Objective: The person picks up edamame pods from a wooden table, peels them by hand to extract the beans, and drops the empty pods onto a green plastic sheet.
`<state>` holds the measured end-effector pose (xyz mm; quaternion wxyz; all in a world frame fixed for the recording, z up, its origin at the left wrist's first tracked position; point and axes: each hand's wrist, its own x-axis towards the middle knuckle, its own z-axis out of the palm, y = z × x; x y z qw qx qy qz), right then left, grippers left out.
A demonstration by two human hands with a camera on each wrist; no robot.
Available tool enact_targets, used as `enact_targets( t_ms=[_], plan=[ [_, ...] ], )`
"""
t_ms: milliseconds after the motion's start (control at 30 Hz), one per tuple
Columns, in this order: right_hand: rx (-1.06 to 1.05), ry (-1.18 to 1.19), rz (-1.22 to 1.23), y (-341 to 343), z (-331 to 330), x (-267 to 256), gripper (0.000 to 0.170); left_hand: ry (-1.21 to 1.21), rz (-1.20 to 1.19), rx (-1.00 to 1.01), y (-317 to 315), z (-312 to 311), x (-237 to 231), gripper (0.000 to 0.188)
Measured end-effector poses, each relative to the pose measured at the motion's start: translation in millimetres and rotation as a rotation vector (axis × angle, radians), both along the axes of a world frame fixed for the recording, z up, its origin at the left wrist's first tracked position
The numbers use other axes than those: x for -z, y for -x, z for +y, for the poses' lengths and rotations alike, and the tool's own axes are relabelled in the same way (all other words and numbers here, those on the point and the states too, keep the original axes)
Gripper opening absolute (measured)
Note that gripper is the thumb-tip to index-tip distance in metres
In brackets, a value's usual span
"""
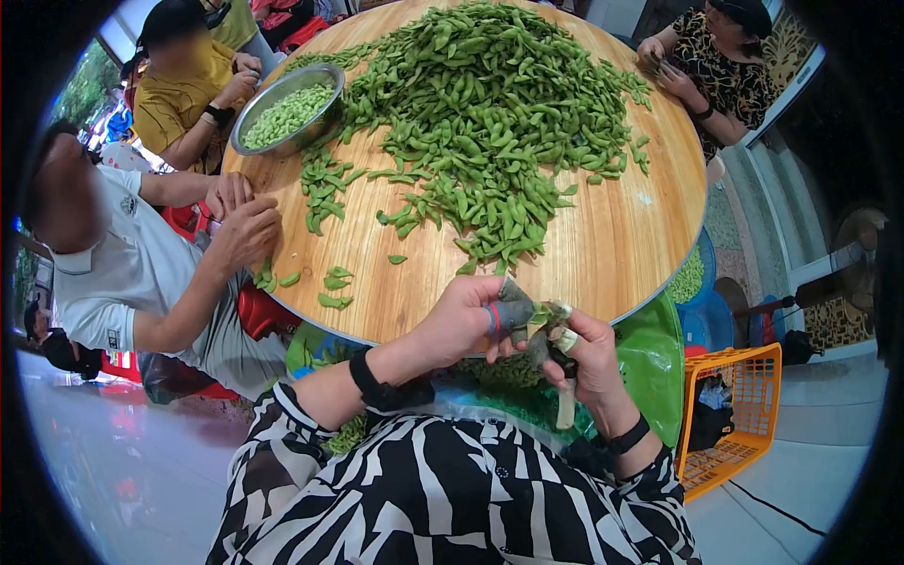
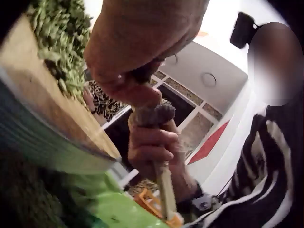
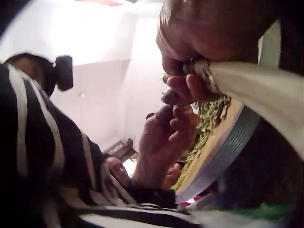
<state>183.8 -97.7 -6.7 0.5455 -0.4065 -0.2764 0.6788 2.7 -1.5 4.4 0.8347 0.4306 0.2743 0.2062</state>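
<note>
Though narrow, a pale strip (image 1: 565, 410)

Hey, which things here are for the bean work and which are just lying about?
Probably for the job:
- pods
- table
- bowl of beans
- finger wraps

Apparently just lying about:
- orange crate
- black cord

Pods (image 1: 490, 122) heaped on table (image 1: 612, 250); bowl (image 1: 322, 126) left (beans (image 1: 290, 115) inside), crate (image 1: 759, 400) right.
</note>
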Motion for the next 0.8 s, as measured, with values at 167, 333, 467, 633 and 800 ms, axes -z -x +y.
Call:
enact_targets(
  t_ms=[167, 333, 467, 633, 800],
  plan=[
    [0.191, -0.258, -0.653, 8, 1, 8, 0.027, -0.311, 0.229, 0.008, 0, -9, 6, 0.011],
    [0.252, -0.594, -1.164, 8, 5, 1, 0.031, -0.587, 0.313, 0.119, 4, -14, 8, 0.02],
    [0.111, -0.652, -1.282, 4, 3, -4, 0.03, -0.766, 0.321, 0.103, 6, -15, 7, 0.018],
    [0.043, -0.613, -1.315, 7, 0, 4, 0.031, -0.552, 0.397, 0.143, 5, -18, 0, 0.013],
    [0.089, -0.462, -1.174, 10, -1, 4, 0.019, -0.28, 0.323, 0.097, 8, -17, -1, 0.012]
  ],
)
